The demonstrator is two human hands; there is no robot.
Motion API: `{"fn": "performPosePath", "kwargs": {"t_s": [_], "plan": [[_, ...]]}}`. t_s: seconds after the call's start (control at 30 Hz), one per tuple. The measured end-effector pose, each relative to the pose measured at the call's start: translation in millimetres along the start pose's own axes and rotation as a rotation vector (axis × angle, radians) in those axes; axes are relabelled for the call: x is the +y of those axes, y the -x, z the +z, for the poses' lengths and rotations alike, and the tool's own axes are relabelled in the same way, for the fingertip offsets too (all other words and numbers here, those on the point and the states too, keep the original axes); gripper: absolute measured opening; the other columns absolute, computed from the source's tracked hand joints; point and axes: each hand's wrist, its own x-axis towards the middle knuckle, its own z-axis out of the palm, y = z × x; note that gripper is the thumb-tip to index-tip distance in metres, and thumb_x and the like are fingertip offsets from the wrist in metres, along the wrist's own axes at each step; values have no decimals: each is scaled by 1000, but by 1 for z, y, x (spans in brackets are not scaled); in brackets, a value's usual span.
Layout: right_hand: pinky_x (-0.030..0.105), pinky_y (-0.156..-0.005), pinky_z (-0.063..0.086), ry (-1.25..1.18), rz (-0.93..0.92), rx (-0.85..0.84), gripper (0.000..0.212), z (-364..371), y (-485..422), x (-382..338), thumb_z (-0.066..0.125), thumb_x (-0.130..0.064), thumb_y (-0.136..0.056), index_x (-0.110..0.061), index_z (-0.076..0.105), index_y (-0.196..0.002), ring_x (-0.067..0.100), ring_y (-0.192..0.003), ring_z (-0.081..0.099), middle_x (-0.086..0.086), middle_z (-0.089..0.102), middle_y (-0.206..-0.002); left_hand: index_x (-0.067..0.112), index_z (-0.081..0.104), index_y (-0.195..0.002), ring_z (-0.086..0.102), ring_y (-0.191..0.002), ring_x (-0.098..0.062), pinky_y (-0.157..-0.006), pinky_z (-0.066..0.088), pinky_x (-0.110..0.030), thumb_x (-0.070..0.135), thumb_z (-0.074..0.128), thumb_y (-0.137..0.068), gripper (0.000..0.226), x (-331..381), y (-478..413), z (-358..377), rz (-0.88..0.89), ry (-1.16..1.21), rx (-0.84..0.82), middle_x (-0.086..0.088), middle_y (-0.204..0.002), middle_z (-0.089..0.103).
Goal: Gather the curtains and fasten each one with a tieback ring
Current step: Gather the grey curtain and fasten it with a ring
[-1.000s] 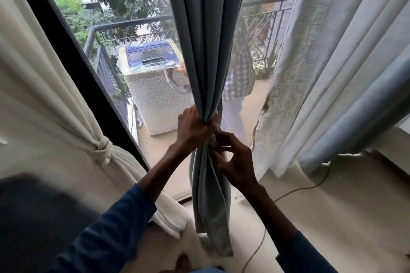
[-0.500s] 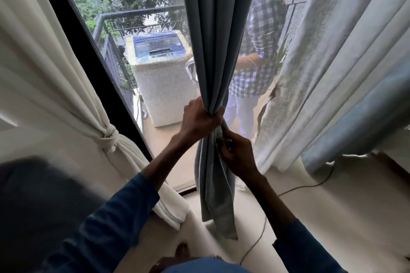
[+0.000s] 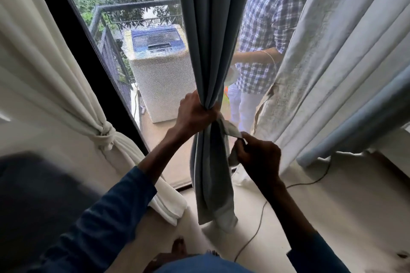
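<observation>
- Grey-blue cloth fills the middle of the head view: the grey curtain [image 3: 213, 40] hangs before the glass door [image 3: 155, 77], bunched to a narrow waist, with its tail falling loose to the floor [image 3: 332, 206].
- Left hand [image 3: 195, 113] is wrapped round that waist, fingers closed tight on the bunched folds.
- Right hand [image 3: 257, 155], just beside and lower, pinches a pale strip of cloth [image 3: 230, 129] that runs up to the waist; fingers are together on it. Whether this strip is a tieback or a fold of the curtain, I cannot tell. No ring shows.
- White curtain [image 3: 55, 86] at the left is already gathered and knotted [image 3: 106, 135]. Pale curtains [image 3: 343, 62] at the right hang loose, untied.
- Handling, as I judge it: the cloth is soft and limp, light for its bulk, and not fragile. It should crush easily but spring open if the grip slackens, so the waist is the place to hold, with the whole fist round all the folds. The strip looks thin and could slip; it wants a firm pinch near its end while it is drawn round.
- Beyond the glass stand a washing machine [image 3: 159, 68] and a person in a checked shirt [image 3: 266, 29]. A thin cable [image 3: 255, 232] trails across the floor, near the curtain's tail.
</observation>
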Motion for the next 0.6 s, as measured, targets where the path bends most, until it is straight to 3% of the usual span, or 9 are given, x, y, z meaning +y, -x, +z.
{"fn": "performPosePath", "kwargs": {"t_s": [0.13,0.27,0.33,0.4,0.43,0.5,0.6], "plan": [[38,-47,53,24,92,130,26,-5,-8,10,80,-15,-76,-20,79,-102,38,-45,61,13,62,-51,26,34,-56,60,-65,-39,-58,51,-40,45,51,-74,32,10,6,2,35,32,-28,-1,-58,48],[40,-55,52,-46,185,-57,34,11,-15,13,76,-8,-77,-16,78,-110,43,-57,65,21,69,-64,29,39,-49,49,-53,-25,-53,40,-30,38,57,-76,33,19,17,9,137,49,-26,8,-47,37],[32,-58,50,-230,205,-216,40,21,-13,13,75,-3,-71,-22,79,-106,23,-62,70,9,75,-68,26,33,-50,52,-52,-27,-52,46,-34,42,51,-75,35,21,22,10,155,45,-19,6,-47,39],[25,-54,41,-387,242,-335,31,31,-8,11,68,-2,-65,-30,76,-74,0,-52,58,-8,67,-52,28,34,-50,52,-51,-23,-51,47,-33,43,49,-75,33,18,23,9,173,50,-11,6,-47,41],[26,-51,41,-393,260,-370,23,36,-6,13,62,-5,-63,-28,68,-61,1,-50,57,-9,63,-48,29,36,-49,52,-50,-22,-51,47,-32,42,50,-75,32,14,22,7,168,47,-12,6,-46,42],[34,-52,46,-257,300,-368,12,39,-6,21,59,-13,-68,-20,62,-59,25,-58,65,0,63,-53,28,36,-50,53,-53,-27,-51,44,-32,40,52,-75,32,5,18,3,124,20,-3,5,-47,42],[43,-58,51,29,246,-121,16,28,-12,42,61,-11,-85,-11,75,-94,46,-67,66,23,70,-72,29,37,-49,49,-53,-28,-52,30,-29,36,58,-75,33,-8,6,-5,54,5,40,9,-45,38]]}}
